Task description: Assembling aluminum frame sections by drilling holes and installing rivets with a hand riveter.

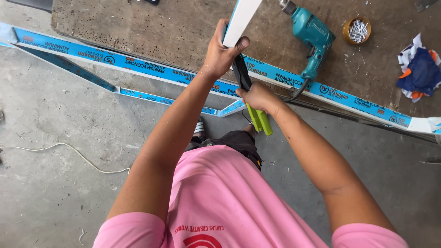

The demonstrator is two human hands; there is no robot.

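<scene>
Left hand (220,53) clenched around white profile strip (240,20), thumb wrapped over its lower end, strip angled up and out of frame. Right hand (258,96) gripping green-handled tool (258,118) — dark head pointing up, touching the strip's end just under the left thumb. Both held over the edge of the brown worktable (161,27), just above blue-filmed aluminium profile (151,69) lying along that edge. Teal power drill (312,39) on the table just right of the hands — tin of screws (356,30) and crumpled rag (420,69) further right. White cord (64,149) on concrete floor, lower left.
</scene>
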